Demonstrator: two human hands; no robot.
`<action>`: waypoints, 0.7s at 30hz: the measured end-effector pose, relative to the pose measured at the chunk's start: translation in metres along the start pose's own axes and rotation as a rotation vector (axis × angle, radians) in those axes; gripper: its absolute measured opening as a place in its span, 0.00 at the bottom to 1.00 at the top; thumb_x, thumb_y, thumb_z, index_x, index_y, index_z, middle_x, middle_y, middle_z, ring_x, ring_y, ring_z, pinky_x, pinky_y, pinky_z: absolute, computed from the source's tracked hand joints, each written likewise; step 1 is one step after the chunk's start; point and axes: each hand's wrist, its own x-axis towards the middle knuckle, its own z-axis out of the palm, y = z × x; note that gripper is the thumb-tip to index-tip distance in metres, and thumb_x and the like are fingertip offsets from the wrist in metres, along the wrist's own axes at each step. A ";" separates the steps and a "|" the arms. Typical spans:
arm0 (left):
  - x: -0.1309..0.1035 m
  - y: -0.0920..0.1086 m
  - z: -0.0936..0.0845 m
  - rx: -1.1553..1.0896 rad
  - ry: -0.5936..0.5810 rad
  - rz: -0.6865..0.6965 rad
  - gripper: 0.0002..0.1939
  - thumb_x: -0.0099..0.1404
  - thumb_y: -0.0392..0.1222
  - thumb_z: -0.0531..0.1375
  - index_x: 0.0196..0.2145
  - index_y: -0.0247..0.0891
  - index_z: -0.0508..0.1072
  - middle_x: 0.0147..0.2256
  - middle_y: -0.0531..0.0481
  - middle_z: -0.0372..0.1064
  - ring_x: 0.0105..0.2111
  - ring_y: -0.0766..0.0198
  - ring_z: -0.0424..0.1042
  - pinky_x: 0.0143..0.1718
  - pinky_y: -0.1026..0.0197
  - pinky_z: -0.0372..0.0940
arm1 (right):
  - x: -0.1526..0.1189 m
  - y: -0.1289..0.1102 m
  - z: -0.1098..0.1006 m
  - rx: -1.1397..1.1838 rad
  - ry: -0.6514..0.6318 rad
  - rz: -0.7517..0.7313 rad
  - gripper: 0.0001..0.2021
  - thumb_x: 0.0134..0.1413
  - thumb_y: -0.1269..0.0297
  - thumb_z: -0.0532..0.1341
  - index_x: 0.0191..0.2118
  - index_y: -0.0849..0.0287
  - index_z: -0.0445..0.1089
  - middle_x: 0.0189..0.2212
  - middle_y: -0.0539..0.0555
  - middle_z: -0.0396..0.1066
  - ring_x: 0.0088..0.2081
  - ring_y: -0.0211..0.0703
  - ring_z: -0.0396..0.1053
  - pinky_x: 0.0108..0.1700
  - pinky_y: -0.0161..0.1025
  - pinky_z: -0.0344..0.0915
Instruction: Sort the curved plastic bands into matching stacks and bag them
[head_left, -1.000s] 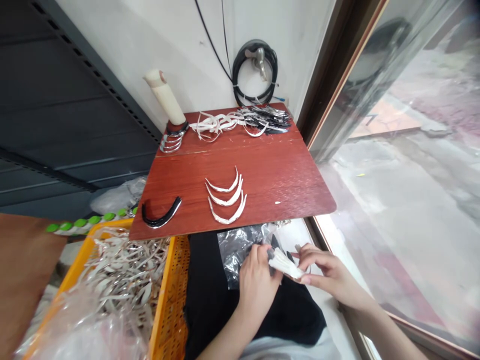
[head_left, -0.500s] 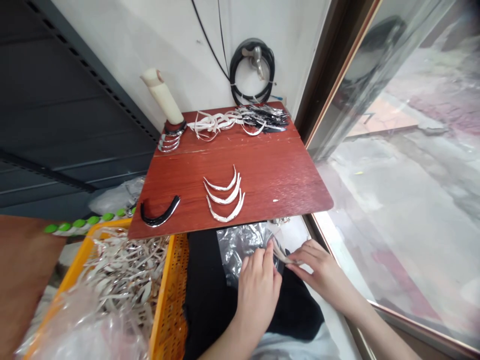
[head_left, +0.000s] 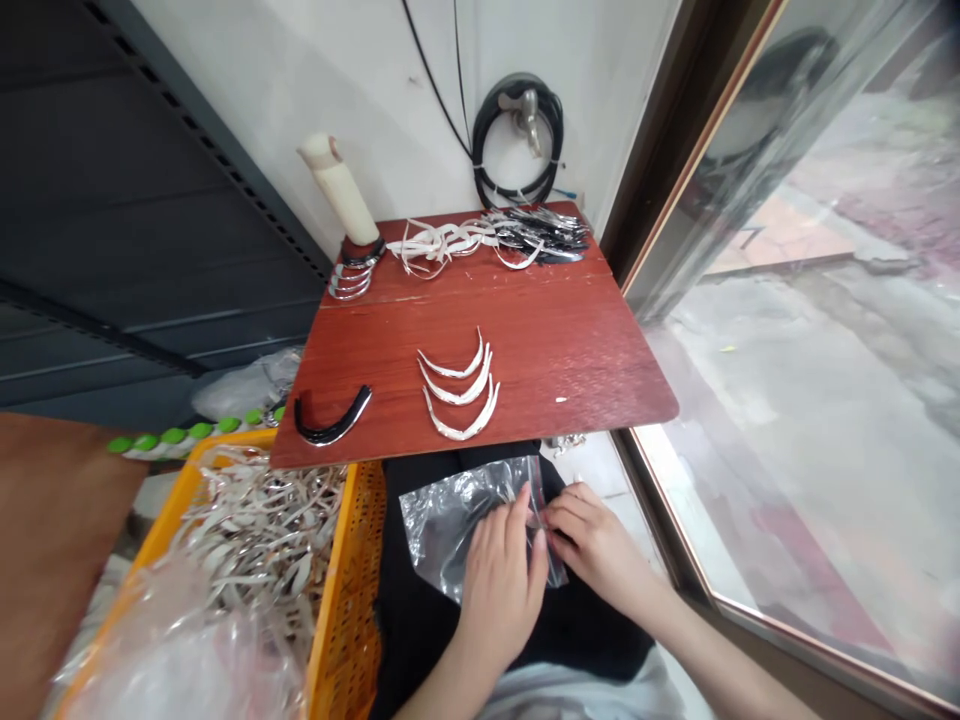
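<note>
A clear plastic zip bag [head_left: 442, 520] lies across my dark-clothed lap, its mouth facing right. My left hand [head_left: 501, 570] grips the bag near that mouth, thumb and fingers on either side of it. At the opening, the fingers of my right hand [head_left: 592, 535] are pinched together around the end of pale curved strips [head_left: 534, 517], which are mostly hidden by the fingers and the bag. On the red board [head_left: 585, 350] above my lap, several white curved strips [head_left: 461, 390] lie nested, and a black curved bundle [head_left: 334, 420] is at the left.
A yellow crate [head_left: 341, 560] full of curved strips stands at my left, with crumpled plastic [head_left: 187, 660] over its front. At the board's back are loose white strips [head_left: 442, 240], a black-and-silver pile [head_left: 544, 232] and a pale upright tube [head_left: 341, 195]. Glass [head_left: 787, 400] borders the right.
The strips in my right hand have moved left to the bag's mouth and are now mostly hidden. The bag lies flatter and more of it shows. The view has shifted slightly.
</note>
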 end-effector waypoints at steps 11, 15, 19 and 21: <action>-0.011 -0.033 0.009 0.394 -0.096 0.198 0.34 0.72 0.56 0.48 0.68 0.36 0.49 0.69 0.43 0.46 0.69 0.51 0.46 0.67 0.36 0.41 | 0.006 0.013 -0.001 0.093 -0.098 -0.148 0.05 0.63 0.66 0.61 0.40 0.57 0.75 0.33 0.55 0.74 0.40 0.45 0.67 0.47 0.45 0.68; -0.013 -0.038 0.017 0.447 -0.070 0.225 0.34 0.72 0.58 0.47 0.68 0.36 0.52 0.69 0.46 0.47 0.69 0.53 0.44 0.67 0.36 0.43 | 0.011 0.013 -0.004 0.096 -0.158 -0.173 0.06 0.63 0.67 0.60 0.41 0.57 0.75 0.37 0.56 0.73 0.43 0.46 0.68 0.52 0.46 0.67; -0.014 -0.039 0.021 0.469 -0.056 0.215 0.36 0.71 0.59 0.47 0.68 0.35 0.51 0.69 0.45 0.48 0.69 0.52 0.43 0.67 0.35 0.44 | 0.004 0.018 -0.003 0.094 -0.083 -0.168 0.08 0.61 0.68 0.62 0.45 0.54 0.75 0.50 0.58 0.69 0.57 0.52 0.62 0.60 0.53 0.60; -0.014 -0.039 0.022 0.464 -0.064 0.207 0.36 0.71 0.59 0.47 0.68 0.34 0.50 0.69 0.44 0.47 0.70 0.51 0.43 0.67 0.34 0.44 | -0.003 0.024 0.001 0.151 0.021 -0.099 0.10 0.60 0.68 0.62 0.46 0.51 0.75 0.53 0.57 0.67 0.59 0.52 0.60 0.61 0.54 0.59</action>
